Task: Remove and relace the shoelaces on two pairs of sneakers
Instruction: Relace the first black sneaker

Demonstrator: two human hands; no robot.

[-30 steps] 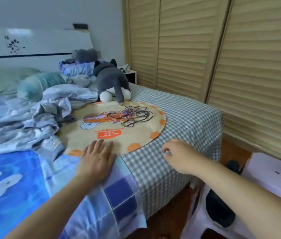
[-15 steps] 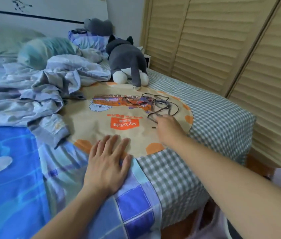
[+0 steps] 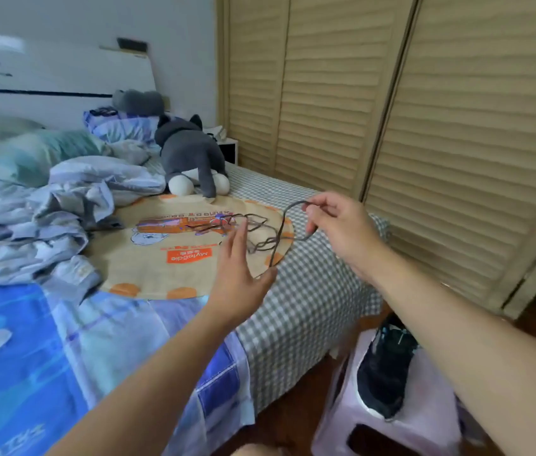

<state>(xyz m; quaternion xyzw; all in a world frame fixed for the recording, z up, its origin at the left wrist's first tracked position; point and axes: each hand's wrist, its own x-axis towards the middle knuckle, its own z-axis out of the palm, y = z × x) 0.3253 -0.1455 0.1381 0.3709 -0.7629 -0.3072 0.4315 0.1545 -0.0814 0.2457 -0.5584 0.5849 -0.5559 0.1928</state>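
Observation:
My right hand (image 3: 335, 225) pinches a dark shoelace (image 3: 281, 225) and holds it up above the bed's right side, the lace hanging in a loop down toward the mat. More dark laces (image 3: 227, 223) lie tangled on a round tan mat (image 3: 148, 258) with orange dots. My left hand (image 3: 238, 274) hovers over the mat's right edge with straight fingers, close to the hanging lace and holding nothing. A black sneaker (image 3: 383, 370) sits on a pale purple stool (image 3: 424, 422) at the lower right, beside the bed.
A grey plush cat (image 3: 191, 153) lies just behind the mat. Crumpled bedding (image 3: 46, 205) and pillows fill the bed's left side. Slatted wooden wardrobe doors (image 3: 424, 126) stand close along the right. A blue patterned sheet (image 3: 29, 357) covers the near bed.
My right hand reached to the lace pile, took one lace and lifted it up and to the right. My left hand rose off the bed and moved toward the lace.

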